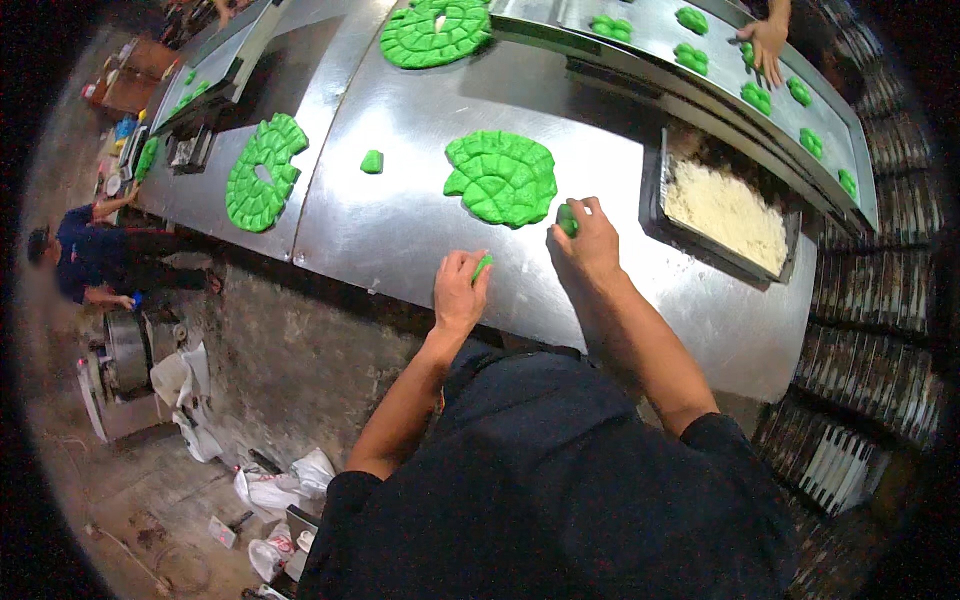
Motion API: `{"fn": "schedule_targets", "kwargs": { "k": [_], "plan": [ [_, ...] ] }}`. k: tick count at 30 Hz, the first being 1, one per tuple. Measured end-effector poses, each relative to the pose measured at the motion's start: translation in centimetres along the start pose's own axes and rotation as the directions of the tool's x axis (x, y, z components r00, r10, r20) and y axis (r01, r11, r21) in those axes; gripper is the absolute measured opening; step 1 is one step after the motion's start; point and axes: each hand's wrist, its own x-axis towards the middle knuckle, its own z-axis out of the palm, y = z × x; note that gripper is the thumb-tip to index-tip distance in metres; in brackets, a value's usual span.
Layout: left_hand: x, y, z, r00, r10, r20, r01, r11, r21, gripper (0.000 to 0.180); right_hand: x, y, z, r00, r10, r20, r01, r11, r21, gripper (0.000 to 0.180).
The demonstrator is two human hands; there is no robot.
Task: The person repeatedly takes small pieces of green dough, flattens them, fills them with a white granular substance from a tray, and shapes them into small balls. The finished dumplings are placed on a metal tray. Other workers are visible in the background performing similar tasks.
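Note:
My left hand (460,291) is closed round a small piece of green dough (482,268) near the front edge of the steel table (390,245). Further right, my right hand (590,242) has its fingers curled on another green dough piece (568,221), low over the tabletop. Just beyond both hands lies a flat round of green dough (503,178), scored into many segments, its left edge uneven. A single small lump of green dough (372,162) sits apart to its left.
Two more scored dough rounds lie at left (262,185) and far back (432,35). A pan of pale crumbs (725,210) stands at right. Behind it, a co-worker's hand (768,45) reaches over a long tray (665,30) of shaped green dough. Another person (95,250) stands far left.

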Motion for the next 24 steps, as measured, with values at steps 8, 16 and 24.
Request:
{"fn": "schedule_targets", "kwargs": {
  "k": [8, 16, 24],
  "plan": [
    [-0.3, 2.4, -0.5, 0.955, -0.197, 0.222, 0.212, 0.976, -0.05, 0.025, 1.0, 1.2, -2.2, 0.984, -0.121, -0.128, 0.099, 0.982, -0.161, 0.028],
    [10.1, 21.9, -4.0, 0.962, -0.1, 0.253, 0.272, 0.317, -0.909, 0.017, 2.8, -7.7, -16.9, 0.803, 0.23, -0.551, 0.176, 0.79, 0.587, 0.034],
    [16.1, 28.7, -3.6, 0.983, -0.088, -0.162, -0.077, 0.6, -0.796, 0.059, 4.2, -8.4, -24.6, 0.684, -0.166, -0.711, 0.577, 0.719, 0.387, 0.04]
  ]
}}
